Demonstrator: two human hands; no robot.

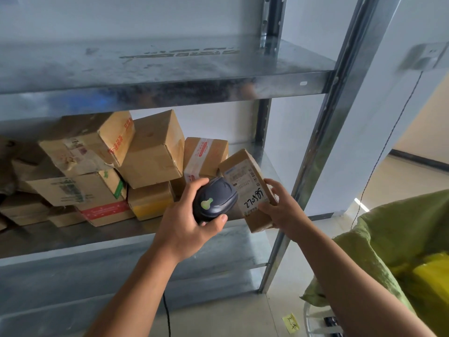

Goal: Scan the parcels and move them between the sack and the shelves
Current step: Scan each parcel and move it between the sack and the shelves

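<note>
My left hand (184,222) grips a dark handheld scanner (215,199) with a pale green button, its head pointing at a parcel. My right hand (281,207) holds that small brown cardboard parcel (247,188) by its right edge, tilted, at the right end of the middle shelf (136,234). The parcel's white label faces me and carries a handwritten number. Several brown cardboard parcels (150,154) are piled on the same shelf to the left. A green sack (393,229) stands open at the lower right with something yellow inside.
A bare metal shelf (170,76) runs above the parcels, and a steel upright (323,142) stands just right of my hands. The scanner's black cable (166,310) hangs below. A yellow note (290,322) lies on the floor by a white stand under the sack.
</note>
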